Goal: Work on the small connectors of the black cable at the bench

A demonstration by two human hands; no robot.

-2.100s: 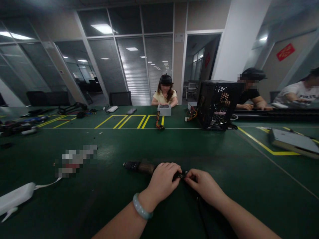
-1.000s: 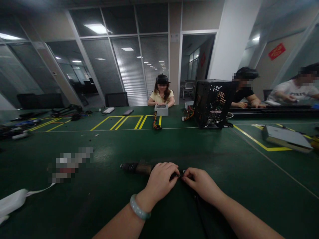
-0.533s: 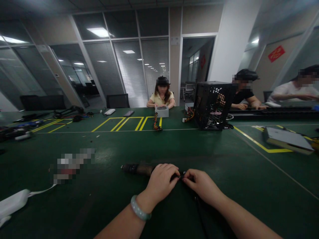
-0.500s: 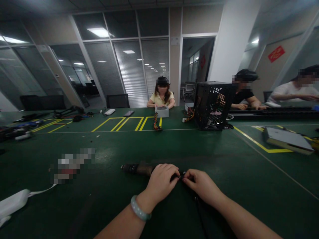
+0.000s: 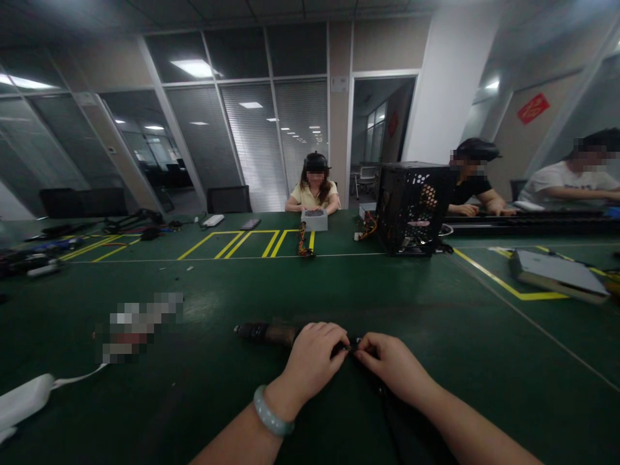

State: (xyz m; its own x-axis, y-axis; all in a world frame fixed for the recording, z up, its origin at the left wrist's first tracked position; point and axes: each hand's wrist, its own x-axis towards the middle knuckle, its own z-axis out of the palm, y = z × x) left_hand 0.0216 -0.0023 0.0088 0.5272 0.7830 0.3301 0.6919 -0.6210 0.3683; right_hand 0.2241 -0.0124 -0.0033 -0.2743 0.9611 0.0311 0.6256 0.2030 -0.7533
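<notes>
On the green table [image 5: 232, 407] lies a dark tool-like object [image 5: 264, 332] with a narrow metal tip pointing left. My left hand [image 5: 317, 352] rests over its right part, fingers curled and pressed together. Close beside it, my right hand [image 5: 387, 358] pinches at something dark and small near the object's right end. The fingertips of both hands nearly meet there, and what they hold is too small to make out. A dark strap or cable runs from under my right hand toward the bottom edge. A pale bracelet is on my left wrist.
A black computer case [image 5: 414, 206] stands at the back right, a silver box [image 5: 559, 274] at the far right. Across the table a person [image 5: 314, 194] touches a grey power unit [image 5: 316, 221] with cables. A white power strip [image 5: 24, 400] lies left; dark cables lie far left.
My hands have barely moved and stay together at the object's right end. The view has shifted very slightly.
</notes>
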